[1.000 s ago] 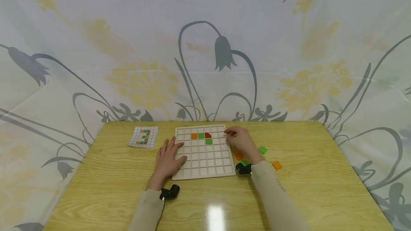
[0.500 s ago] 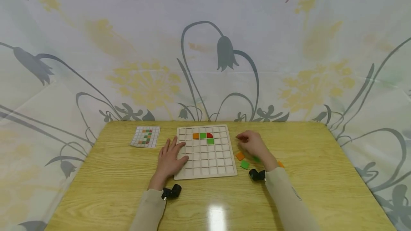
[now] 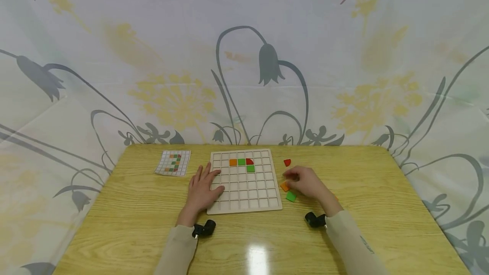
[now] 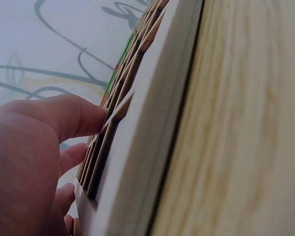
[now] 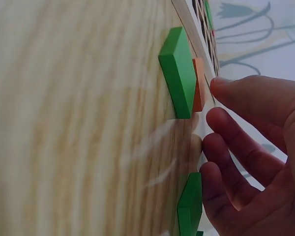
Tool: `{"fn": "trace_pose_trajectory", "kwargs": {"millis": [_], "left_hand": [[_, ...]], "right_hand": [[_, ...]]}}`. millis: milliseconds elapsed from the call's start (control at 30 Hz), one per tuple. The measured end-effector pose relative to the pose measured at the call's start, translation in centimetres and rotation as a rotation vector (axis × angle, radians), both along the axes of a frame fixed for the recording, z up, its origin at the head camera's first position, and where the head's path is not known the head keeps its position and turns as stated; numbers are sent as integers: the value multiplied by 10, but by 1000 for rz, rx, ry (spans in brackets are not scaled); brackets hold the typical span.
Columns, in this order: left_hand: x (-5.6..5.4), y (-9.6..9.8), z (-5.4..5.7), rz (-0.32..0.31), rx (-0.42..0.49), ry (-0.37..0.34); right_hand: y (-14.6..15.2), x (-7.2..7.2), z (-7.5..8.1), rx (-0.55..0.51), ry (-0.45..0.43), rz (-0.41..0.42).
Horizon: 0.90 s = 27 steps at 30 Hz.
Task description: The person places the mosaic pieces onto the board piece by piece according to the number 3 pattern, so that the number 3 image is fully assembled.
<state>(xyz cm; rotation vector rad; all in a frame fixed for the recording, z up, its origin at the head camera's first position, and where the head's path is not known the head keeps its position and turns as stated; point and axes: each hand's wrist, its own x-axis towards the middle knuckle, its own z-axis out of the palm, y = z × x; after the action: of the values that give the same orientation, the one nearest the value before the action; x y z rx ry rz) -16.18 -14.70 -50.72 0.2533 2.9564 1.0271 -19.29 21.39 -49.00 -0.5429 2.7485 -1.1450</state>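
Note:
My left hand (image 3: 203, 190) rests on the left edge of a white grid board (image 3: 248, 192), fingers spread. In the left wrist view its thumb (image 4: 81, 115) touches the board's raised grid lines. My right hand (image 3: 307, 181) hovers over loose tiles right of the board, thumb apart from the fingers and nothing seen between them. Under and beside it lie an orange tile (image 3: 284, 186) and a green tile (image 3: 291, 196); another green tile (image 5: 189, 211) shows below the fingers in the right wrist view. Set in the board are an orange tile (image 3: 233, 162), a red quarter-round tile (image 3: 249, 161) and green tiles (image 3: 250, 168).
A red rounded piece (image 3: 287, 162) lies on the wooden table (image 3: 133, 220) beyond my right hand. Left of the board lies a paper card (image 3: 162, 169) printted with a coloured grid pattern. A patterned curtain (image 3: 172, 54) stands behind the table.
My right hand has moved from the board's right edge rightward, then nearer me over the loose tiles. The red rounded piece now shows on the table. My left hand stays on the board.

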Motion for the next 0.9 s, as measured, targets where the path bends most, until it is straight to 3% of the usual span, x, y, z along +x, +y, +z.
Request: {"fn": "trace_pose_trajectory", "kwargs": {"millis": [300, 900], "left_hand": [[1, 0, 2, -5, 5, 5], [0, 0, -1, -7, -9, 18]], "right_hand": [[-3, 11, 2, 81, 40, 32], [-14, 18, 5, 222, 134, 79]]}}
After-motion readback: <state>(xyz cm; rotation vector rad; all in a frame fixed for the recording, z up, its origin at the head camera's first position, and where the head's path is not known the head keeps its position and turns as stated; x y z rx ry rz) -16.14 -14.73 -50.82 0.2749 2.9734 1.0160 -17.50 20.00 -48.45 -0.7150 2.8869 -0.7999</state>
